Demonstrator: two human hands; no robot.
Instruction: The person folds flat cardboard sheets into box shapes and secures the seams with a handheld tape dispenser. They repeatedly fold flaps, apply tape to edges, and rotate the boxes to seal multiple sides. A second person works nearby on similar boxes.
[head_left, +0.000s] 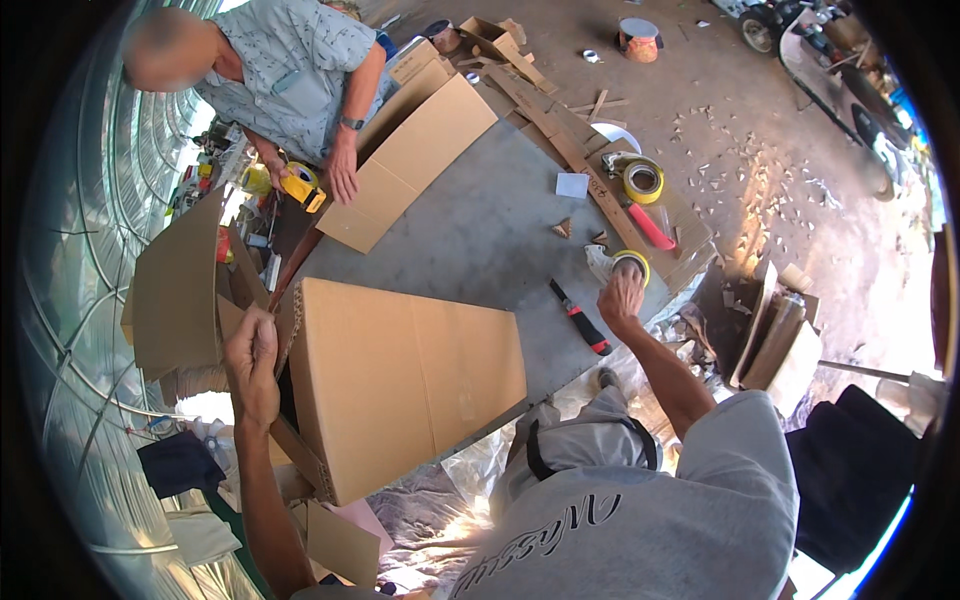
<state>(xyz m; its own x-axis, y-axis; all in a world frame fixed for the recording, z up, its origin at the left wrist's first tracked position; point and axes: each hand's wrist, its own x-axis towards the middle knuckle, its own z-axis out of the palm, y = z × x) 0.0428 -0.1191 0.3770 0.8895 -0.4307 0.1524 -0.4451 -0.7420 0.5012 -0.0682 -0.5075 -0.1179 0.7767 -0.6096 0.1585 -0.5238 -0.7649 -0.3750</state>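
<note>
A large flat cardboard sheet (pixel 400 380) lies on the grey table (pixel 480 230), hanging over its near edge. My left hand (pixel 252 360) grips the sheet's left edge near the corner. My right hand (pixel 622 292) reaches to the table's right side and closes on a yellow tape roll (pixel 632 262). A red and black utility knife (pixel 580 318) lies on the table just left of my right hand.
Across the table another person (pixel 290 70) presses a hand (pixel 342 170) on a second cardboard sheet (pixel 420 150), a yellow tape measure (pixel 300 185) beside them. Another yellow tape roll (pixel 643 180) and a wooden strip (pixel 585 165) lie at the right. Cardboard scraps (pixel 175 290) stand left.
</note>
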